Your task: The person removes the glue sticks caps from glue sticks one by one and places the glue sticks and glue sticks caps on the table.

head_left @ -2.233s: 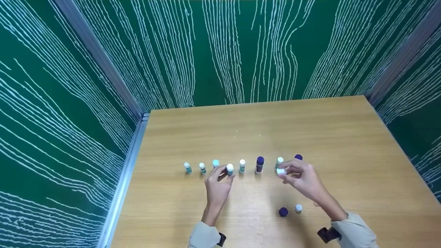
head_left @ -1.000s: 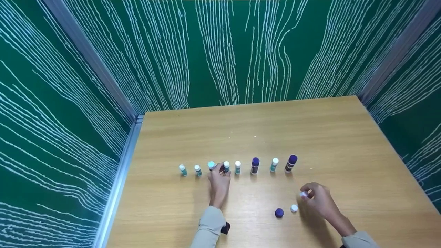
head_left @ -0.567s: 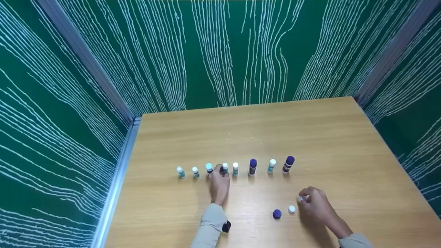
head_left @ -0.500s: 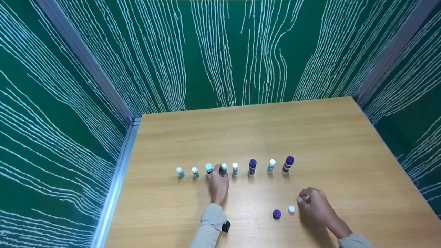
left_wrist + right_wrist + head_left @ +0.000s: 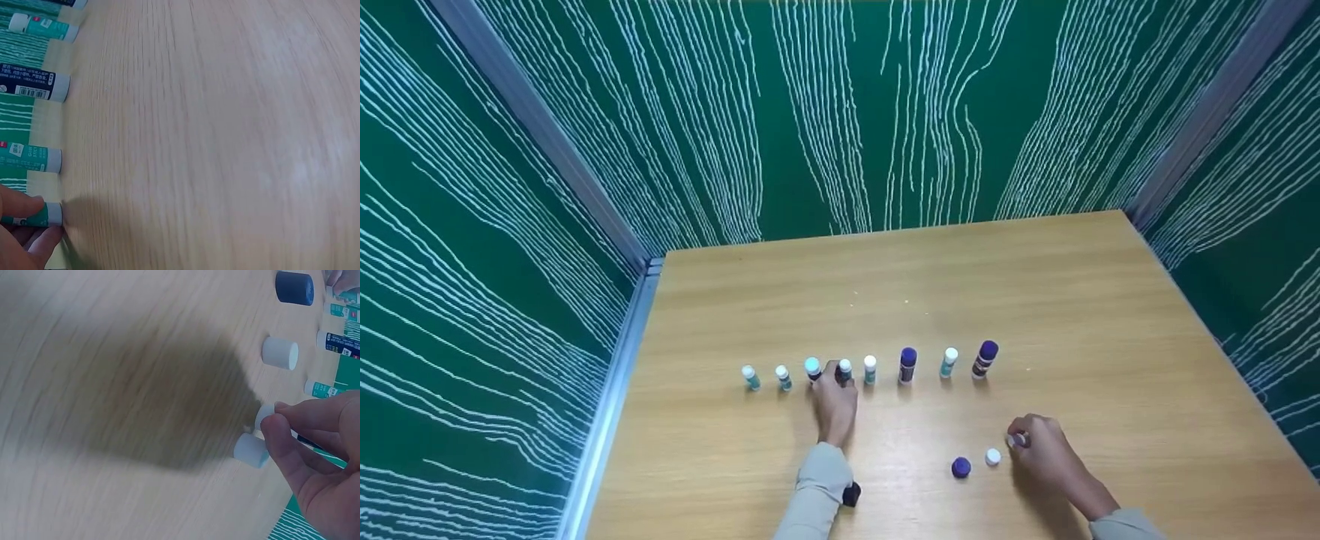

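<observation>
Several upright glue sticks stand in a row across the table. My left hand [image 5: 834,409] grips a teal glue stick [image 5: 845,367] in this row, its white top showing above the fingers. In the left wrist view, thumb and fingers close round the teal barrel [image 5: 39,216] near its pale base, which stands at the tabletop. Nearer to me on the right, my right hand [image 5: 1046,454] pinches a small white cap [image 5: 264,417] between thumb and fingertip, low over the table. Another pale cap [image 5: 250,450] stands right beside those fingertips.
A loose purple cap [image 5: 961,468] and a white cap [image 5: 993,457] rest on the wooden table [image 5: 735,465] left of the right hand. Purple-topped glue sticks [image 5: 908,365] stand right of the left hand. Green walls with white wavy lines [image 5: 885,112] enclose the table.
My right hand has come down from the right part of the row with the cap, to beside the loose caps. The left hand still holds its glue stick.
</observation>
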`<state>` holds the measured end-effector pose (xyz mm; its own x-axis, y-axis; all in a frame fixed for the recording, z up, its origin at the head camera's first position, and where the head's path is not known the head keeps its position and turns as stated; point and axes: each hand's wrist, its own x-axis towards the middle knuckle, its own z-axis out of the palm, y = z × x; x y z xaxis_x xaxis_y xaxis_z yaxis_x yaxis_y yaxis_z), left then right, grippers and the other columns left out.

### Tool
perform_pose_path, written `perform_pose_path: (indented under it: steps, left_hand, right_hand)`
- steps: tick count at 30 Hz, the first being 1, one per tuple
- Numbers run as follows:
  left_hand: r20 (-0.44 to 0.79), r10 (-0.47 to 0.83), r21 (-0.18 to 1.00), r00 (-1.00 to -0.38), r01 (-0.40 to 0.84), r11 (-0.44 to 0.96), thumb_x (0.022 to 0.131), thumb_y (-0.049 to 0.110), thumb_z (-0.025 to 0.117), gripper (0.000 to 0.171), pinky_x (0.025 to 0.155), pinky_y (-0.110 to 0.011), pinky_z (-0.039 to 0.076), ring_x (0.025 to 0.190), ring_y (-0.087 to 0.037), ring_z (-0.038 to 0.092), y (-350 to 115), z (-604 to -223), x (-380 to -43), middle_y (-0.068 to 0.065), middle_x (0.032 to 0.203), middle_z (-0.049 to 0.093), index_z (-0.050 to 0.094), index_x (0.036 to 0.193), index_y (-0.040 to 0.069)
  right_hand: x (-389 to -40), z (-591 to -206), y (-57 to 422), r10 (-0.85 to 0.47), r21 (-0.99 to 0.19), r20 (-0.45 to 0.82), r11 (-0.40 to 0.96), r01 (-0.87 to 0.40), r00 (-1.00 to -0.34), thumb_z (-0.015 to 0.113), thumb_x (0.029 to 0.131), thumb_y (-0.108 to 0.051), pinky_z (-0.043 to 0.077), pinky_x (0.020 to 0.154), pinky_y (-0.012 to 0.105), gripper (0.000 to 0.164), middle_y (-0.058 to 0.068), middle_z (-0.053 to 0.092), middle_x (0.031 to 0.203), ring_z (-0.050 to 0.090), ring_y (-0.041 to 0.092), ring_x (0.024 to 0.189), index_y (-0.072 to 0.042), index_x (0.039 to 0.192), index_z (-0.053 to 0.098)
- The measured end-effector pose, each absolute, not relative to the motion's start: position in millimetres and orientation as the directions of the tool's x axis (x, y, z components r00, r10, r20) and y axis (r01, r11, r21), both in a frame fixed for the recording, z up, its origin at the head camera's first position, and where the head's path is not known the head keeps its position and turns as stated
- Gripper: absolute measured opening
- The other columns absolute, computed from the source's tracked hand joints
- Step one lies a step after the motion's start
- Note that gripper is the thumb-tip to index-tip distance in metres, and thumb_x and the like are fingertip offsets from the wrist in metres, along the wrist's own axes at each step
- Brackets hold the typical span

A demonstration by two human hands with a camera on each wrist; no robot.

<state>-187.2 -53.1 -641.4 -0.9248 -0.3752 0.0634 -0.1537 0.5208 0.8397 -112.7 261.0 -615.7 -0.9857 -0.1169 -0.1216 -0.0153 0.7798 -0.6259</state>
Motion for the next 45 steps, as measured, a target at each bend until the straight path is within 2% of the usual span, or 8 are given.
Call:
perform_pose_path:
  steps: [6, 12, 17, 22, 27, 31, 38, 45]
  left_hand:
    - [0.101, -0.401, 0.838, -0.911, -0.139, 0.527, 0.079, -0.003, 0.068, 0.026, 0.078, -0.038, 0.054, 0.095, -0.028, 0.063, -52.9, -648.0, -184.5, -0.010, 0.098, 0.068, 0.066, 0.103, 0.007]
    - [0.013, -0.424, 0.853, -0.906, -0.211, 0.478, 0.084, 0.002, 0.065, 0.035, 0.083, -0.039, 0.053, 0.103, -0.025, 0.061, -49.7, -650.9, -175.8, -0.008, 0.108, 0.066, 0.061, 0.118, 0.008]
    - [-0.047, -0.445, 0.869, -0.894, -0.257, 0.424, 0.084, 0.002, 0.065, 0.043, 0.087, -0.039, 0.052, 0.106, -0.026, 0.061, -46.0, -650.1, -164.9, -0.012, 0.117, 0.063, 0.056, 0.126, 0.006]
    - [-0.038, -0.484, 0.879, -0.874, -0.259, 0.399, 0.081, 0.002, 0.068, 0.042, 0.087, -0.036, 0.053, 0.105, -0.026, 0.061, -44.5, -648.7, -151.2, -0.012, 0.118, 0.061, 0.056, 0.122, 0.007]
    - [-0.032, -0.443, 0.903, -0.896, -0.215, 0.371, 0.081, 0.007, 0.072, 0.037, 0.084, -0.035, 0.053, 0.103, -0.022, 0.060, -45.2, -643.8, -140.2, -0.007, 0.112, 0.062, 0.061, 0.116, 0.010]
    - [-0.046, -0.398, 0.931, -0.916, -0.184, 0.316, 0.081, 0.011, 0.073, 0.037, 0.085, -0.035, 0.053, 0.103, -0.022, 0.060, -45.1, -643.7, -136.3, -0.006, 0.112, 0.063, 0.062, 0.116, 0.013]
    - [0.006, -0.365, 0.958, -0.931, -0.099, 0.269, 0.078, 0.007, 0.075, 0.040, 0.088, -0.035, 0.052, 0.104, -0.027, 0.061, -42.7, -651.4, -137.6, -0.013, 0.111, 0.063, 0.061, 0.116, 0.004]
    - [-0.013, -0.386, 0.942, -0.922, -0.140, 0.304, 0.077, 0.012, 0.076, 0.041, 0.085, -0.033, 0.053, 0.097, -0.021, 0.064, -39.6, -657.5, -145.4, -0.006, 0.109, 0.064, 0.063, 0.115, 0.011]
  right_hand:
    - [-112.1, -622.0, 258.6, -0.149, -0.613, -0.107, 0.788, -0.052, -0.983, 0.065, 0.072, 0.015, 0.056, 0.073, 0.042, 0.020, 0.011, 0.067, 0.083, 0.065, 0.029, 0.084, -0.001, 0.084, 0.069]
    - [-112.0, -623.0, 256.7, -0.166, -0.606, -0.082, 0.791, -0.084, -0.983, 0.066, 0.071, 0.014, 0.056, 0.070, 0.040, 0.020, 0.007, 0.067, 0.079, 0.064, 0.023, 0.079, -0.004, 0.080, 0.069]
    - [-110.6, -614.4, 257.0, -0.153, -0.622, -0.092, 0.780, -0.063, -0.984, 0.067, 0.071, 0.013, 0.056, 0.070, 0.039, 0.021, 0.009, 0.066, 0.083, 0.063, 0.025, 0.081, -0.002, 0.084, 0.068]
    - [-110.9, -603.3, 257.0, -0.134, -0.637, -0.110, 0.770, -0.034, -0.985, 0.067, 0.072, 0.010, 0.055, 0.064, 0.033, 0.022, 0.014, 0.065, 0.093, 0.061, 0.022, 0.078, 0.002, 0.093, 0.067]
    - [-112.5, -591.4, 253.7, -0.118, -0.678, -0.117, 0.735, -0.007, -0.986, 0.066, 0.076, 0.010, 0.053, 0.056, 0.024, 0.025, 0.018, 0.063, 0.101, 0.062, 0.019, 0.074, 0.004, 0.100, 0.065]
    - [-114.9, -582.1, 247.6, -0.115, -0.687, -0.065, 0.725, -0.039, -0.991, 0.066, 0.076, 0.010, 0.052, 0.053, 0.022, 0.026, 0.019, 0.063, 0.101, 0.063, 0.022, 0.076, 0.005, 0.101, 0.065]
    - [-123.6, -571.8, 232.9, -0.124, -0.698, 0.105, 0.697, -0.162, -0.987, 0.069, 0.074, 0.010, 0.053, 0.053, 0.023, 0.022, 0.020, 0.066, 0.096, 0.065, 0.025, 0.071, 0.003, 0.096, 0.067]
    - [-137.8, -564.6, 211.3, -0.151, -0.711, 0.202, 0.657, -0.251, -0.968, 0.071, 0.074, 0.010, 0.055, 0.055, 0.025, 0.024, 0.016, 0.067, 0.095, 0.066, 0.025, 0.072, 0.002, 0.096, 0.067]
